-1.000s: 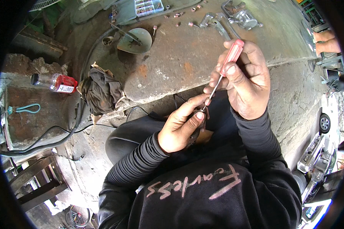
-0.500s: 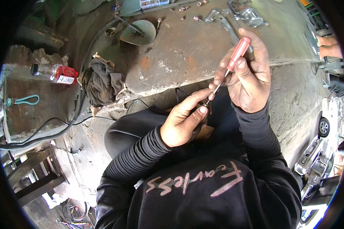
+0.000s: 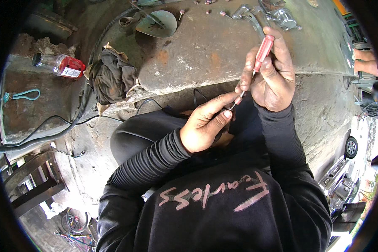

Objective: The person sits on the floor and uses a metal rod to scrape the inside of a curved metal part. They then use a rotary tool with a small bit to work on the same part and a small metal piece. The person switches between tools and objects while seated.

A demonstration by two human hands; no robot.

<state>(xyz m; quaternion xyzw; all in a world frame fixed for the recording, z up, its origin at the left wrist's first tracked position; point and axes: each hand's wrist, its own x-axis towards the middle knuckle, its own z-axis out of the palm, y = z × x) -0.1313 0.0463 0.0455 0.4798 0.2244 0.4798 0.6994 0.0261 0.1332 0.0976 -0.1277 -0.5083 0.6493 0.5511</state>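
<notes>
A screwdriver with a red handle [image 3: 264, 53] slants down to the left from my right hand [image 3: 275, 77]. The thumb and fingers there are closed round the handle and shaft. My left hand [image 3: 203, 126] pinches a small pinkish, thin-shanked piece, like a mounted grinding stone [image 3: 238, 101], between thumb and forefinger. The screwdriver's tip meets this piece; whether it presses on it or sits in it I cannot make out. Below the left fingers, what lies in the palm is mostly hidden.
Beyond my hands a concrete ledge [image 3: 189, 54] carries a round dish [image 3: 166, 24], several small pink stones, and metal tools [image 3: 283, 19]. Left are a dark rag [image 3: 111, 77], a red-labelled bottle [image 3: 63, 66] and black hoses [image 3: 83, 101]. Another person's hand [image 3: 365, 62] shows at far right.
The ledge and its things sit higher in the picture, and the compartment box has left it at the top. Both hands keep their grips, the screwdriver tip still at the small piece.
</notes>
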